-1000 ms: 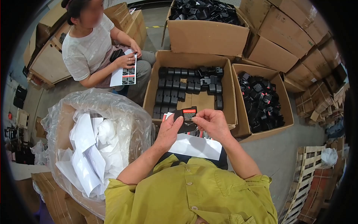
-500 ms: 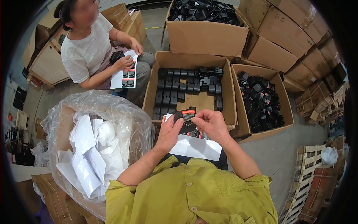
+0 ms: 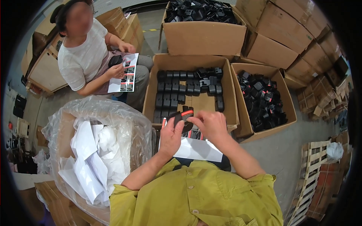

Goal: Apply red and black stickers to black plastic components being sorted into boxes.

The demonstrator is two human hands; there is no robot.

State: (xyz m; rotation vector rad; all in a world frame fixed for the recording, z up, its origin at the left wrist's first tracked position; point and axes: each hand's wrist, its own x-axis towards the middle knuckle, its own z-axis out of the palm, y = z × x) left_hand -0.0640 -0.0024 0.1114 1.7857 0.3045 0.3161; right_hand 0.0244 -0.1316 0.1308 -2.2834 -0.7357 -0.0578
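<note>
My left hand [image 3: 170,138] grips a small black plastic part [image 3: 177,118], tilted above my lap. A label with a red band [image 3: 187,113] is on the face of the part. My right hand [image 3: 213,127] is closed, its thumb and fingertips pinched at the label's right edge; the exact contact is partly hidden. Beneath my hands, a white sheet of red-and-black labels [image 3: 200,149] rests on my lap. Just beyond, an open cardboard box [image 3: 148,107] holds black parts [image 3: 167,87] in rows, with bare cardboard showing in the middle.
To the right stands a box of loose black parts [image 3: 262,101]; another large box [image 3: 205,37] is at the back. A plastic-lined box [image 3: 141,132] with crumpled white paper [image 3: 88,158] is at my left. A co-worker [image 3: 85,52] sits far left with a label sheet [image 3: 129,75].
The part has tilted in my left hand, so its label faces me less directly. My right fingers have shifted slightly left along the label. The co-worker's hand and sheet moved a little.
</note>
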